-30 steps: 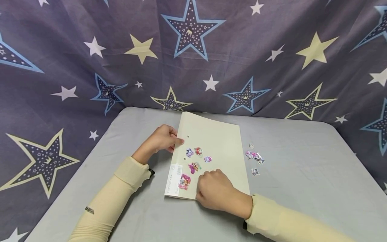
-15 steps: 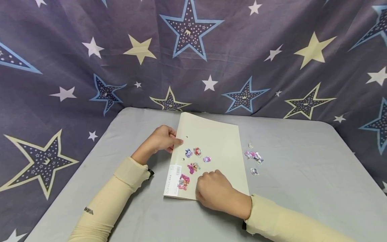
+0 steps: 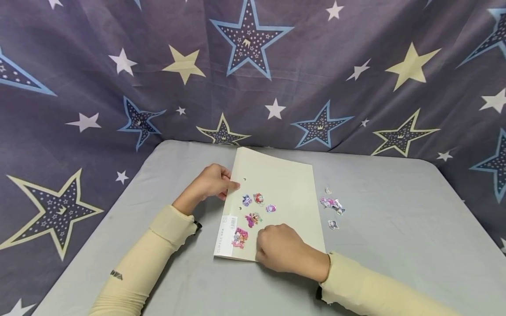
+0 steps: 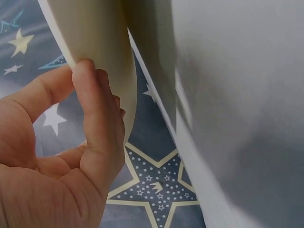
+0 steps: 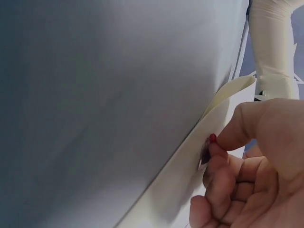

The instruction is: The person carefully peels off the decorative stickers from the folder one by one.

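A cream clip file [image 3: 284,184] lies on the grey-covered table. Its left spine edge is gripped by my left hand [image 3: 209,181], thumb on top; the left wrist view shows the cover [image 4: 107,28] between thumb and fingers. Over the file's lower part is my right hand [image 3: 280,248], fingers curled. In the right wrist view, thumb and forefinger pinch a small dark sticker [image 5: 205,154] with a red tip, close to the cover. The hand hides it from the head view. Several cartoon stickers sit on the file's left half, among them a pink one [image 3: 239,238] by the white label [image 3: 225,237].
Right of the file, on the table [image 3: 379,245], lie a purple-and-pink sticker cluster [image 3: 333,204], a small pale sticker [image 3: 328,191] and a grey one [image 3: 333,224]. A star-patterned curtain [image 3: 253,101] stands behind the table and along its sides.
Both hands stay almost in place, the left on the file's spine and the right low on the cover. The head view shifts only slightly.
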`<state>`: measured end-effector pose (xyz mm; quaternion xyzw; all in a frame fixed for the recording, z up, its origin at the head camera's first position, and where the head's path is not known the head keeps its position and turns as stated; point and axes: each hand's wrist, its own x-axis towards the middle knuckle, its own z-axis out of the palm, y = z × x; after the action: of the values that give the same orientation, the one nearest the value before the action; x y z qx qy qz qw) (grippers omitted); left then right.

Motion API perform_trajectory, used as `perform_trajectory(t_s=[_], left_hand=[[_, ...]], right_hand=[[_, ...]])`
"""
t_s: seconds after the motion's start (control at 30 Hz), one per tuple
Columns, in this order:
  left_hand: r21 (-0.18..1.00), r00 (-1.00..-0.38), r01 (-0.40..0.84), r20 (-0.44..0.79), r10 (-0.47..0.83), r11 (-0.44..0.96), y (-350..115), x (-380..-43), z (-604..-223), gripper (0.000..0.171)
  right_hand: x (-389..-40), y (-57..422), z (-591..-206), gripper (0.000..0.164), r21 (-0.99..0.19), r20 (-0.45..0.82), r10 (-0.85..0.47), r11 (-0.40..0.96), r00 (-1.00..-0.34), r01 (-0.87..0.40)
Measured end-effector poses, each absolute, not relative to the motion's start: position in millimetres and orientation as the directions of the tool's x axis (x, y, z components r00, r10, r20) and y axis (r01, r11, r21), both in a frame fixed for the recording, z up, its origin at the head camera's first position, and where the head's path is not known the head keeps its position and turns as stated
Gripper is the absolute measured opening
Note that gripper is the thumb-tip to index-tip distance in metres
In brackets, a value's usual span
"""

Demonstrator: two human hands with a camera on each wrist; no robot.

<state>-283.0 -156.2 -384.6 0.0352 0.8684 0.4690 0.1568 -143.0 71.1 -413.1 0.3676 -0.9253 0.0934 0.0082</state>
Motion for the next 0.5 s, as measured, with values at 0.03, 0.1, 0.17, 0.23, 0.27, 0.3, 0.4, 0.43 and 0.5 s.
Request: perform_trajectory(t_s=[0.03, 0.1, 0.17, 0.23, 0.27, 0.3, 0.4, 0.43, 0.5], left_hand=[[0.826, -0.948, -0.082, -0.236, 0.211, 0.557, -156.0, -282.7, -384.5, 0.027], [0.830, -0.948, -0.075, -0.231, 0.218, 0.553, -155.9, -282.2, -384.5, 0.026], [0.834, -0.948, -0.066, -0.223, 0.226, 0.548, -155.7, -281.7, -384.6, 0.025], [0.837, -0.949, -0.065, -0.221, 0.227, 0.543, -155.2, -281.0, -384.4, 0.024], [0.837, -0.949, -0.065, -0.220, 0.225, 0.543, -155.0, -280.7, -384.4, 0.024], [0.837, -0.949, -0.064, -0.219, 0.225, 0.544, -154.9, -280.5, -384.4, 0.024], [0.836, -0.950, -0.067, -0.220, 0.222, 0.544, -154.3, -280.1, -383.9, 0.024], [0.836, -0.950, -0.067, -0.220, 0.221, 0.544, -154.4, -280.0, -383.7, 0.024], [0.837, -0.950, -0.067, -0.220, 0.221, 0.544, -154.4, -280.2, -383.5, 0.024]], right_hand=[[-143.8, 71.5, -412.2, 0.037, -0.194, 0.070, -0.674, 0.714, -0.736, -0.672], [-144.6, 72.6, -411.0, 0.038, -0.238, 0.048, -0.662, 0.719, -0.748, -0.653], [-145.0, 74.0, -410.5, 0.036, -0.270, 0.024, -0.648, 0.729, -0.761, -0.629], [-145.8, 75.6, -410.6, 0.034, -0.309, 0.006, -0.634, 0.734, -0.773, -0.605], [-146.1, 76.4, -410.4, 0.033, -0.328, -0.002, -0.628, 0.735, -0.778, -0.593], [-146.5, 77.1, -410.3, 0.033, -0.345, -0.005, -0.623, 0.735, -0.782, -0.583], [-148.0, 78.8, -410.4, 0.033, -0.377, -0.006, -0.618, 0.730, -0.786, -0.570], [-148.2, 79.2, -410.4, 0.033, -0.380, -0.007, -0.616, 0.730, -0.788, -0.568], [-148.6, 79.9, -410.7, 0.033, -0.384, -0.005, -0.616, 0.728, -0.788, -0.567]])
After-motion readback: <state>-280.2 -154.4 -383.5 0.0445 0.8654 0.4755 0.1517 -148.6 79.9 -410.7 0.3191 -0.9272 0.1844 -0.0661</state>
